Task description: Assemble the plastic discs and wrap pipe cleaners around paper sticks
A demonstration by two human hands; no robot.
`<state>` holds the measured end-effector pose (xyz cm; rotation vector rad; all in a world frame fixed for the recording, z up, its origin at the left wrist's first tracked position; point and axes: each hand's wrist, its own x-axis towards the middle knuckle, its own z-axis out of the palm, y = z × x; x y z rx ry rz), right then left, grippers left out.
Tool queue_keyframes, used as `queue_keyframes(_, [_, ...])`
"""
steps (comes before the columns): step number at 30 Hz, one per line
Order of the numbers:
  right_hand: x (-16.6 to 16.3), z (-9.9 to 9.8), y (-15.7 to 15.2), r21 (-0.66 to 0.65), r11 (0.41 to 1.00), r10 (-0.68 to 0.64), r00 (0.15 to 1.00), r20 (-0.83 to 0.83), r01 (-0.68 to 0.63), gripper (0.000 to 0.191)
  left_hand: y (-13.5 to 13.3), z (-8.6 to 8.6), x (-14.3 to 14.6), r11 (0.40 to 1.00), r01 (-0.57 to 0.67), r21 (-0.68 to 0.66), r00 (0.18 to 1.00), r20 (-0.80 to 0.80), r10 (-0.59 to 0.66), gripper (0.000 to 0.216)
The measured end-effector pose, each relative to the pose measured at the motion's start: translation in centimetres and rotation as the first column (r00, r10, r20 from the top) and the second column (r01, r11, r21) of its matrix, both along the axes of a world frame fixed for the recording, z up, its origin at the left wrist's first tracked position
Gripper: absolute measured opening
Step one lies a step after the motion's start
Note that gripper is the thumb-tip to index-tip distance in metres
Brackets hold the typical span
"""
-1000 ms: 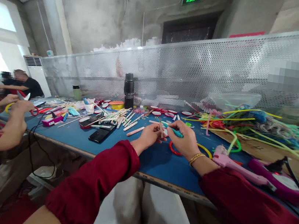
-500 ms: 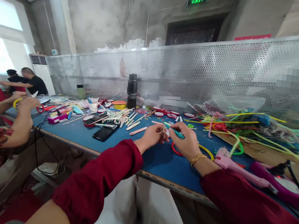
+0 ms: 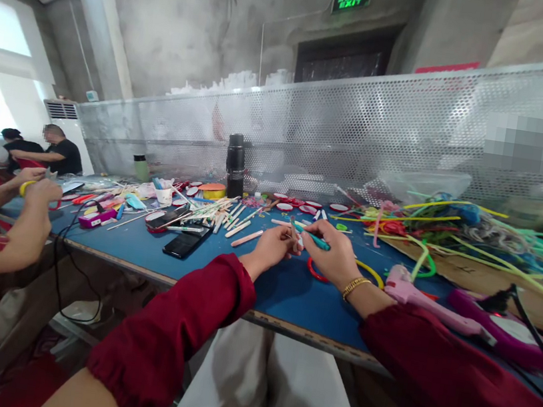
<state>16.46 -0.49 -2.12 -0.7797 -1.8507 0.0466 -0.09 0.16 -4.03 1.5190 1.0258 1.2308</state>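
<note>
My left hand (image 3: 271,248) is closed in a pinch on a thin stick (image 3: 293,227) that points up and away from me. My right hand (image 3: 336,258) is closed around a teal pen-like tool (image 3: 316,239), its tip close to the stick. Both hands hover just above the blue table mat (image 3: 289,293), fingertips nearly touching. Under my right wrist lie a red ring (image 3: 313,273) and a yellow ring (image 3: 373,272). Dark red sleeves cover both my forearms, and a gold bracelet (image 3: 355,285) sits on my right wrist.
A pink glue gun (image 3: 427,300) and a purple one (image 3: 507,322) lie to my right, beside a heap of coloured pipe cleaners (image 3: 469,235). A black phone (image 3: 186,245), loose sticks (image 3: 229,216) and a black flask (image 3: 235,165) are ahead left. A co-worker's hands (image 3: 34,187) work at far left.
My hands stay almost where they were, still pinched together over the mat. The co-worker's hands at the left have shifted slightly; the scissor blades seen earlier no longer show.
</note>
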Motion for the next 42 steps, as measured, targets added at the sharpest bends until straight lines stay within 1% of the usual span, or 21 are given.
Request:
queue_keyframes(3, [-0.02, -0.02, 0.05, -0.008, 1.000, 0.005, 1.000, -0.009, -0.005, 0.008, 0.16, -0.11, -0.17, 0.999, -0.004, 0.047, 0.999, -0.040, 0.006, 0.005])
queue_keyframes(8, [-0.03, 0.01, 0.04, -0.009, 1.000, 0.005, 1.000, -0.009, -0.005, 0.008, 0.72, -0.57, -0.23, 0.998, -0.021, 0.067, 0.999, -0.023, 0.022, 0.006])
queue_keyframes(13, [-0.04, 0.11, 0.01, -0.009, 1.000, 0.004, 1.000, -0.003, -0.004, 0.008, 0.99, -0.77, -0.30, 0.994, -0.029, 0.101, 0.998, -0.044, 0.033, 0.009])
queue_keyframes(27, [-0.11, 0.34, -0.20, 0.003, 1.000, -0.007, 1.000, 0.002, 0.007, 0.007, 0.53, -0.28, -0.09, 0.997, -0.026, 0.067, 0.999, -0.031, 0.028, 0.010])
queue_keyframes(34, [-0.08, 0.20, -0.03, -0.001, 1.000, 0.004, 1.000, -0.004, -0.004, 0.006, 0.43, -0.19, -0.12, 0.997, -0.013, 0.082, 0.999, -0.029, 0.015, 0.010])
queue_keyframes(42, [-0.08, 0.55, -0.45, -0.001, 1.000, -0.002, 1.000, -0.012, 0.002, 0.004, 0.24, -0.16, -0.10, 0.998, -0.005, 0.070, 0.999, -0.031, 0.007, 0.012])
